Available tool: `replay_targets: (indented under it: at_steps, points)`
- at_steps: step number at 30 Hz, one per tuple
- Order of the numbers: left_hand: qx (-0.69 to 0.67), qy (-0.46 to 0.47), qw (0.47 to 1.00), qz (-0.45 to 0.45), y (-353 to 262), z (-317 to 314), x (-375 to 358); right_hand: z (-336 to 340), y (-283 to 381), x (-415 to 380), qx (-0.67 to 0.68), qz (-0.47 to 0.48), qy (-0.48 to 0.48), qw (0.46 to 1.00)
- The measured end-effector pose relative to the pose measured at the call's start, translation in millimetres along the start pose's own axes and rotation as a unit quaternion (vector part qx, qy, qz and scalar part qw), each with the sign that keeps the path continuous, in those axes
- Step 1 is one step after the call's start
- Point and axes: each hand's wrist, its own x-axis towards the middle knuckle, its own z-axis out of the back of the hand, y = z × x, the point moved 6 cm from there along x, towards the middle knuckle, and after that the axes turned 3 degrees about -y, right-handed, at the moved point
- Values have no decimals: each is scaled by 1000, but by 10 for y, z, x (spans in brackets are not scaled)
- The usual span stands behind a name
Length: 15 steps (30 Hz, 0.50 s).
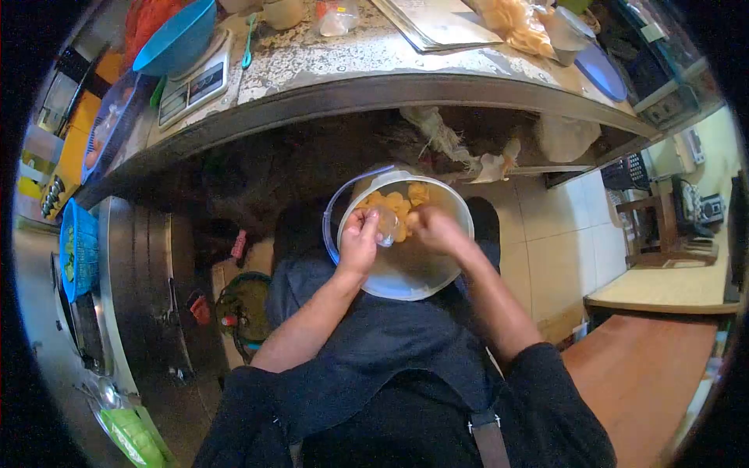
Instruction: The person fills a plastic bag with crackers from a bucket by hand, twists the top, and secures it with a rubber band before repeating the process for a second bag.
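A round, whitish tub (413, 292) rests between my legs, with orange-yellow round pieces (394, 204) in its upper part. Over its left side, my left hand (361, 238) is closed on a small clear plastic bag (386, 225). My right hand (437, 231) is over the right side of the tub, beside the orange pieces. Its fingers are bent together and slightly blurred, and what they hold, if anything, is too small to name.
A worn worktop (312, 69) spans the front, bearing a scale (195, 93), a blue bowl (178, 37) and papers (437, 23). A blue basket (78, 249) is at left. An orange-brown bench (636, 374) stands at right.
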Motion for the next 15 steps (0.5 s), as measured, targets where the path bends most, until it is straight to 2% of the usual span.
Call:
replay_targets:
  at_steps: [1,2,3,4,7,10,15]
  points:
    - [2,7,1000,-4,-36,-17,1,149,24,-108,95,-21,-53,994]
    - [3,23,1000,4,-23,-39,-3,99,-24,-129,271,-16,-43,961]
    - [5,41,999,11,-18,-72,-4,53,-63,-144,439,-10,-33,898]
    - [7,59,998,17,-25,-117,-3,41,-85,-150,591,-2,-23,806]
    - [-73,72,989,110,-34,-153,-69,46,-12,-158,655,27,-30,755]
    - [-105,131,978,122,55,-129,-45,-40,28,-82,683,37,-41,728]
    - [-138,129,971,146,38,-149,-75,-113,181,-93,707,21,-41,705]
